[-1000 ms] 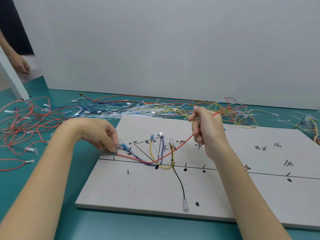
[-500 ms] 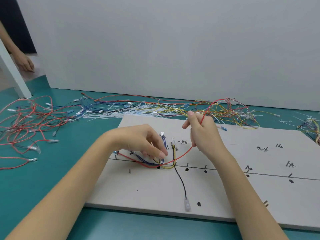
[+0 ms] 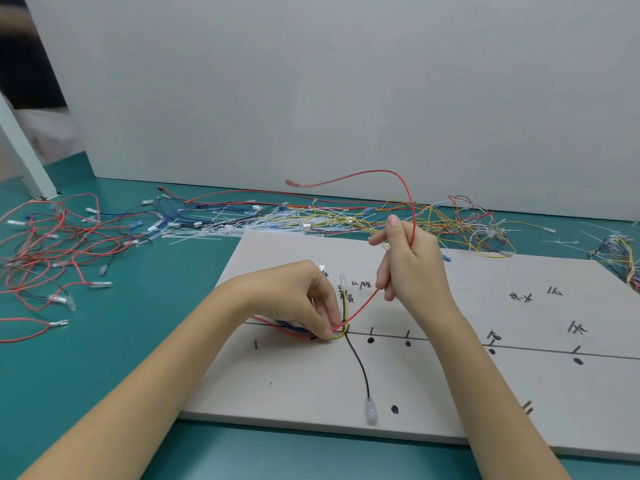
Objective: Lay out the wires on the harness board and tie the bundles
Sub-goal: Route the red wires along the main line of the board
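left hand [image 3: 304, 299]: palm down on the harness board [image 3: 450, 393], fingertips pinching the wire bundle [image 3: 294, 330] at the ruled line | right hand [image 3: 408, 268]: raised above board, fingers curled around the red wire [image 3: 360, 308], index extended | red wire: taut from bundle to grip, free end arcing up left | black wire [image 3: 360, 368]: lying toward the board's near edge

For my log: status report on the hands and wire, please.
Left hand pins bundle on board. Right hand grips red wire, tail airborne. Nothing blocking.
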The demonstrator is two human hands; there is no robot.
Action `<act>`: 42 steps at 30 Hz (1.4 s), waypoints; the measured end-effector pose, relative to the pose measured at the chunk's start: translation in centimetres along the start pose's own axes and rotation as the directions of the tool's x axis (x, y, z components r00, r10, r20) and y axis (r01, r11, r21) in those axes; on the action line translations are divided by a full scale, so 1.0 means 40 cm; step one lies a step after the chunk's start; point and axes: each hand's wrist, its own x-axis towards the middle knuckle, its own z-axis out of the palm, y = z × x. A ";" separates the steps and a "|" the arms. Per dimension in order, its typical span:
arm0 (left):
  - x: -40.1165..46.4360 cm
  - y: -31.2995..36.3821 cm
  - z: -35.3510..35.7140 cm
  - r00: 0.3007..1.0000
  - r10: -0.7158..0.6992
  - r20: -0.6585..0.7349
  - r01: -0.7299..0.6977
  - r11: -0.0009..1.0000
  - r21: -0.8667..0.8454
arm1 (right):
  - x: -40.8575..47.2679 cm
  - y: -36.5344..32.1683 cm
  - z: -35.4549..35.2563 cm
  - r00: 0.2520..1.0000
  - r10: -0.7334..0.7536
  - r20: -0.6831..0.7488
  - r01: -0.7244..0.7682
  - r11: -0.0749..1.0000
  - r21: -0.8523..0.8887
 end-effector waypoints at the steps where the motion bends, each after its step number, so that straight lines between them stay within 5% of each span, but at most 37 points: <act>1: 0.002 0.001 0.003 1.000 0.001 -0.009 -0.001 1.000 0.002 | -0.002 -0.001 -0.004 1.000 0.013 -0.016 -0.012 0.999 0.038; 16: 0.010 -0.004 0.019 1.000 0.008 -0.015 -0.007 0.999 0.039 | 0.003 -0.038 -0.053 0.944 0.144 -0.296 -0.022 0.926 0.378; 28: 0.018 0.001 0.034 0.998 0.011 -0.056 -0.008 0.999 0.045 | -0.008 -0.010 -0.077 0.904 0.141 -0.403 0.024 0.926 0.378; 33: 0.026 0.000 0.043 0.992 -0.012 -0.125 0.020 0.998 0.064 | 0.004 0.026 -0.095 0.951 0.186 -0.247 -0.182 0.982 0.039; 37: 0.031 0.001 0.046 0.993 0.017 -0.117 -0.009 0.998 0.064 | 0.004 0.071 -0.107 0.932 0.350 -0.095 -0.358 0.849 -0.389; 42: 0.034 0.003 0.047 0.994 0.031 -0.106 -0.026 0.998 0.054 | 0.019 0.092 -0.118 0.895 0.443 -0.058 -0.423 0.797 -0.431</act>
